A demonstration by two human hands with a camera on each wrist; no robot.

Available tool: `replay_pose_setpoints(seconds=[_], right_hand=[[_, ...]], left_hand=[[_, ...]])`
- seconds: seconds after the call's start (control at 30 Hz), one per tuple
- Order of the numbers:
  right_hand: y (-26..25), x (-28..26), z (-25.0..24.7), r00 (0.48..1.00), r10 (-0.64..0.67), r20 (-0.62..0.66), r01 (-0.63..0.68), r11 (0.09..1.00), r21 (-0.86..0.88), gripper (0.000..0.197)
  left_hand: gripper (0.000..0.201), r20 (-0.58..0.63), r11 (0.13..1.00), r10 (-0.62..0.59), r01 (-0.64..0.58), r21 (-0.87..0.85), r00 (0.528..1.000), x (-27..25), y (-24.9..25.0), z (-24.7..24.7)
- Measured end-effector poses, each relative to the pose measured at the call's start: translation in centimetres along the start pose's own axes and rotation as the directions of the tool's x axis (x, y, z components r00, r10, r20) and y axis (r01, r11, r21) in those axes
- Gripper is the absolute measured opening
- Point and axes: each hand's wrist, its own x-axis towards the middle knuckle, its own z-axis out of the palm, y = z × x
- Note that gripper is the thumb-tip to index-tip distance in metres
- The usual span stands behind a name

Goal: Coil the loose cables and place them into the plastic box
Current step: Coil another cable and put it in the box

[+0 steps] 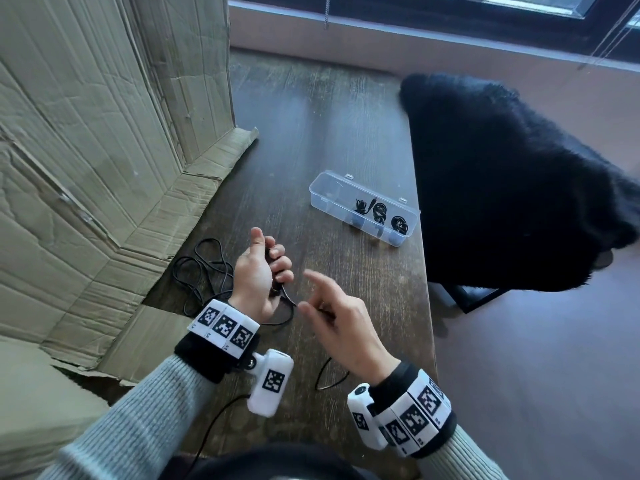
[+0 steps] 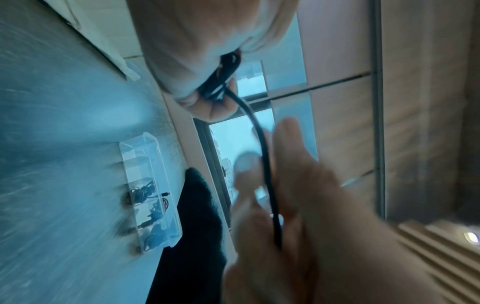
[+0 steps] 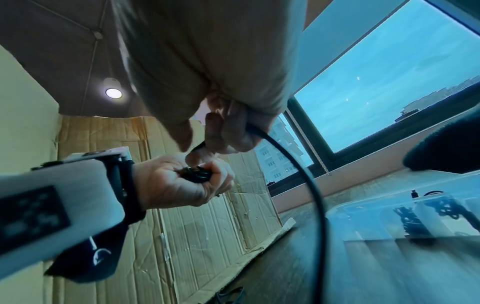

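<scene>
1. Progress: several small black coils are already stowed in the clear box, in its compartments toward the 4 o'clock end; the compartment at the 10 o'clock end appears bare. The box lies open on the tabletop, at about 1 o'clock from the hands.
2. In hand: one black cable is being wound, judged partly coiled. A small bundle of turns is gripped in the left hand.
3. Remaining: a loose tangle of that cable lies on the tabletop at 9 o'clock of the left hand, beside the cardboard; another slack loop shows near the right wrist. Winding is to be finished and the coil stowed.
4. Left fingers: curled and clamped on the bundle, with the thumb raised at 12 o'clock.
5. Right hand: the cable is pinched between thumb and curled fingers, as shown in the right wrist view; the forefinger is held out straight toward 11 o'clock.
6. Both hands are held above the tabletop, close together, joined by a short span of cable.
</scene>
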Motion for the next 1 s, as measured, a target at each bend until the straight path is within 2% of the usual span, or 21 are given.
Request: replay_pose_setpoints(seconds=[0.07, 0.1, 0.13, 0.2, 0.23, 0.27, 0.3, 0.33, 0.37, 0.43, 0.47, 0.53, 0.57, 0.63, 0.67, 0.7, 0.73, 0.83, 0.9, 1.0], right_hand=[[0.6, -0.4, -0.3, 1.0, 0.005, -0.023, -0.005, 1.0, -0.029, 0.022], [0.6, -0.6, -0.2, 1.0, 0.015, 0.015, -0.014, 0.998, -0.066, 0.02], [0.4, -0.8, 0.0, 0.996, 0.022, 0.084, -0.013, 0.993, -0.114, 0.022], [-0.5, -0.8, 0.2, 0.975, 0.003, 0.22, 0.048, 0.973, -0.225, 0.024], [-1.1, -0.6, 0.0, 0.965, -0.02, 0.26, 0.092, 0.959, -0.269, 0.025], [-1.7, -0.2, -0.4, 0.958, -0.043, 0.283, 0.129, 0.948, -0.29, 0.024], [-2.3, 0.4, -1.1, 0.95, -0.074, 0.302, 0.166, 0.942, -0.292, 0.021], [-2.8, 1.0, -1.9, 0.941, -0.091, 0.326, 0.188, 0.941, -0.282, 0.017], [-3.0, 1.6, -2.6, 0.936, -0.095, 0.338, 0.187, 0.949, -0.253, 0.013], [-2.8, 2.4, -4.0, 0.961, -0.072, 0.267, 0.118, 0.98, -0.161, 0.003], [-2.5, 2.6, -4.4, 0.981, -0.042, 0.187, 0.067, 0.99, -0.128, 0.009], [-1.7, 2.9, -4.8, 0.999, 0.032, 0.042, -0.029, 0.997, -0.077, 0.02], [-1.4, 3.0, -4.8, 0.998, 0.07, 0.001, -0.069, 0.996, -0.062, 0.024], [-0.8, 3.1, -4.8, 0.988, 0.152, -0.028, -0.152, 0.988, -0.021, 0.026], [-0.3, 3.1, -4.8, 0.981, 0.188, -0.037, -0.187, 0.982, 0.022, 0.024], [0.1, 3.0, -5.0, 0.975, 0.219, -0.04, -0.216, 0.974, 0.074, 0.022], [0.4, 2.9, -5.1, 0.969, 0.247, -0.034, -0.239, 0.96, 0.145, 0.021], [1.3, 2.2, -5.3, 0.955, 0.296, -0.034, -0.261, 0.888, 0.378, 0.012], [1.9, 1.7, -5.2, 0.939, 0.334, -0.082, -0.276, 0.874, 0.401, 0.005], [2.8, 0.8, -4.7, 0.924, 0.342, -0.172, -0.284, 0.913, 0.292, 0.011]], left_hand=[[0.037, -0.055, 0.997, 0.012, -0.016, -0.073, 0.998, 0.5, 0.8, -0.2], [0.038, -0.081, 0.996, 0.033, -0.039, -0.075, 0.996, 0.7, 0.8, -0.2], [0.038, -0.098, 0.997, 0.069, -0.072, -0.026, 0.993, 0.6, 0.7, -0.2], [0.041, -0.063, 0.952, 0.205, -0.185, 0.244, 0.977, 0.4, -0.2, -0.5], [0.048, 0.025, 0.868, 0.279, -0.263, 0.421, 0.96, 0.2, -0.7, -0.7], [0.058, 0.162, 0.734, 0.316, -0.349, 0.583, 0.935, 0.0, -1.2, -0.9], [0.071, 0.32, 0.589, 0.281, -0.426, 0.687, 0.905, -0.4, -1.6, -1.3], [0.083, 0.452, 0.489, 0.183, -0.479, 0.729, 0.873, -0.9, -1.9, -1.5], [0.092, 0.521, 0.478, 0.059, -0.482, 0.734, 0.852, -1.5, -2.0, -1.5], [0.097, 0.561, 0.633, -0.153, -0.355, 0.688, 0.814, -2.2, -2.1, -1.5], [0.098, 0.58, 0.677, -0.211, -0.311, 0.667, 0.787, -2.5, -2.2, -1.5], [0.103, 0.62, 0.671, -0.278, -0.314, 0.672, 0.734, -2.8, -2.2, -1.4], [0.094, 0.64, 0.646, -0.295, -0.345, 0.681, 0.71, -2.9, -2.0, -1.4], [0.063, 0.673, 0.61, -0.297, -0.408, 0.68, 0.677, -3.1, -1.6, -1.4], [0.059, 0.685, 0.619, -0.287, -0.416, 0.666, 0.67, -3.1, -1.6, -1.5], [0.056, 0.69, 0.645, -0.266, -0.407, 0.646, 0.674, -3.2, -1.4, -1.4], [0.052, 0.678, 0.676, -0.224, -0.389, 0.626, 0.7, -3.1, -1.3, -1.4], [0.037, 0.579, 0.777, -0.115, -0.291, 0.559, 0.807, -2.9, -1.0, -1.1], [0.041, 0.531, 0.799, -0.029, -0.3, 0.522, 0.847, -2.5, -0.8, -1.0], [0.049, 0.433, 0.798, 0.088, -0.324, 0.509, 0.897, -1.7, -0.4, -0.8]])
